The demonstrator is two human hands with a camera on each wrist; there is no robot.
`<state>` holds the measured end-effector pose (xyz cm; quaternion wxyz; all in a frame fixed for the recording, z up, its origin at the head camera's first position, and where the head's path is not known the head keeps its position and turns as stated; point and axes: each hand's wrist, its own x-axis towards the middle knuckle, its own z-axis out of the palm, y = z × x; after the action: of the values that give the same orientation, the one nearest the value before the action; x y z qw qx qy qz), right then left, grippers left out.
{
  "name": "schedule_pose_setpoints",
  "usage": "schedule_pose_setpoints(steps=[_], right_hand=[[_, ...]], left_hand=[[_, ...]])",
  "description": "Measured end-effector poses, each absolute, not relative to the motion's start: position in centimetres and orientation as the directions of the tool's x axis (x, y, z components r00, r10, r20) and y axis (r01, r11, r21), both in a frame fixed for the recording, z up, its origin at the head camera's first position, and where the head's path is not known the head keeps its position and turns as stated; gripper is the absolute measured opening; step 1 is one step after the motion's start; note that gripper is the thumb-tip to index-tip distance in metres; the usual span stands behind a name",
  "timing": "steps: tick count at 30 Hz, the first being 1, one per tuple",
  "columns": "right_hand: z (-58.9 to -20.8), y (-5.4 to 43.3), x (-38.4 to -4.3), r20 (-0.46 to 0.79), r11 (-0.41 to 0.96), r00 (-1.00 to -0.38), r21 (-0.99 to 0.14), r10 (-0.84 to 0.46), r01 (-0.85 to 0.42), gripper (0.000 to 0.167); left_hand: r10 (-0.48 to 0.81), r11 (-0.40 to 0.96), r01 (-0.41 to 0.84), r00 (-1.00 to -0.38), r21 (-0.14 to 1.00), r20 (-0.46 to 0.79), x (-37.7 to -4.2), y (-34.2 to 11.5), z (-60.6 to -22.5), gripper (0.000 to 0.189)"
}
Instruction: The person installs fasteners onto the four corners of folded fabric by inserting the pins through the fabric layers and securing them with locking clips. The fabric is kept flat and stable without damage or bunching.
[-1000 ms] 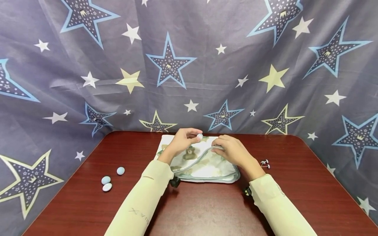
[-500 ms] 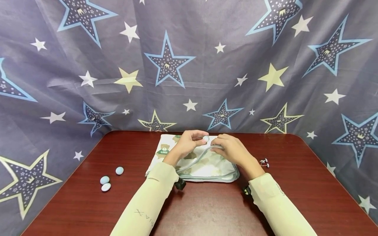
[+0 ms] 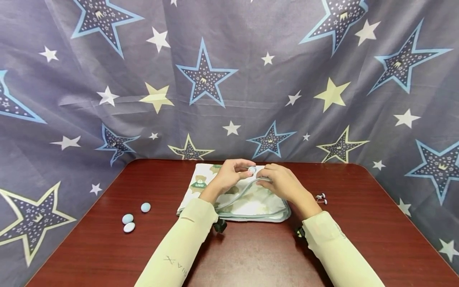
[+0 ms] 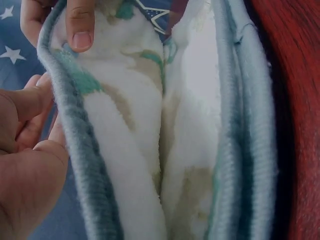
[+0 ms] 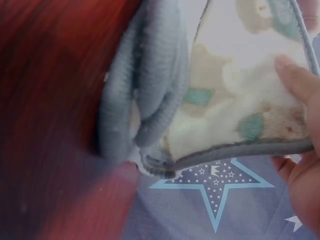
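Note:
A folded fleece blanket (image 3: 251, 208) with a bear print and grey-blue piped edges lies at the back of the table. My right hand (image 3: 279, 181) grips its raised upper edge; in the right wrist view the thumb (image 5: 295, 77) lies on the printed inner face, other fingers behind. Between thumb and fingers, my left hand (image 3: 229, 175) pinches a small round pale-blue cap (image 3: 252, 170), close to the right fingertips. In the left wrist view the left hand (image 4: 27, 165) is outside the piped edge (image 4: 75, 125), and the cap is mostly hidden there.
Three smooth oval pieces, a blue one (image 3: 145, 207), another blue one (image 3: 127, 219) and a whiter one (image 3: 129, 227), lie at the left. Several white-headed pins (image 3: 322, 199) lie right of the blanket. A starry grey curtain (image 3: 229, 79) hangs behind the table (image 3: 265, 255).
My left hand has moved slightly right with the cap, closer to the right hand, uncovering a printed bear at the left. The right hand keeps its grip on the blanket edge.

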<state>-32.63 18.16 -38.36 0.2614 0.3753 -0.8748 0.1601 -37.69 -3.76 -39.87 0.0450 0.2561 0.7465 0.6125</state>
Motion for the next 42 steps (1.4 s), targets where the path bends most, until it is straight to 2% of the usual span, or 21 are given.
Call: schedule_pose_setpoints(steps=[6, 12, 23, 32, 42], right_hand=[[-38.53, 18.14, -32.76, 0.58, 0.657, -0.573, -0.084, -0.579, -0.749, 0.014], [-38.5, 18.21, -32.81, 0.589, 0.679, -0.594, -0.102, -0.548, -0.727, 0.012], [-38.22, 18.16, -32.55, 0.621, 0.712, -0.611, -0.118, -0.491, -0.692, 0.013], [-38.4, 18.29, -32.74, 0.639, 0.724, -0.611, -0.12, -0.467, -0.679, 0.013], [-38.53, 18.37, -32.8, 0.608, 0.709, -0.622, -0.132, -0.494, -0.692, 0.013]], left_hand=[[0.451, 0.086, 0.324, -0.856, 0.942, 0.253, -37.75, -3.77, -40.1, 0.028], [0.466, 0.082, 0.333, -0.846, 0.939, 0.259, -37.75, -3.79, -40.09, 0.029], [0.398, 0.092, 0.364, -0.866, 0.927, 0.301, -37.8, -3.68, -40.04, 0.025], [0.433, 0.145, 0.405, -0.846, 0.903, 0.31, -37.33, -3.29, -39.82, 0.023], [0.468, 0.132, 0.396, -0.833, 0.909, 0.295, -37.28, -3.54, -39.54, 0.025]])
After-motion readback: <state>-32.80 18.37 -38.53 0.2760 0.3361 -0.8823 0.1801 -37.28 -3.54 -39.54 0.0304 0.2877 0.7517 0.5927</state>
